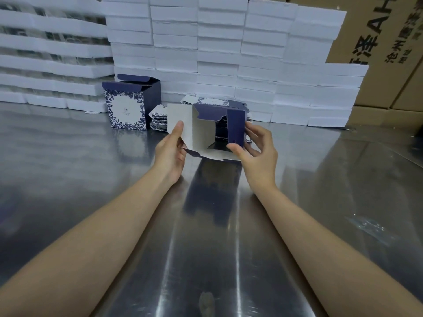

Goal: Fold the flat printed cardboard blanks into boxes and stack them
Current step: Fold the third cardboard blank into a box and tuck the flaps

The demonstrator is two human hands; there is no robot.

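I hold a half-formed cardboard box [201,131] above the steel table, its open end facing me, grey inside and navy outside. My left hand [171,149] grips its left flap, thumb on the grey inner face. My right hand [254,149] pinches the navy right side flap between thumb and fingers. Behind the held box lies a pile of flat printed blanks [159,118]. One folded box [128,104] with a white and navy leaf print stands upright to the left, its lid flap up.
The shiny steel table [206,236] reaches from me to a wall of stacked white foam trays [219,53] across the back. Brown shipping cartons [389,42] stand at the right. More foam trays [45,65] are piled at the far left.
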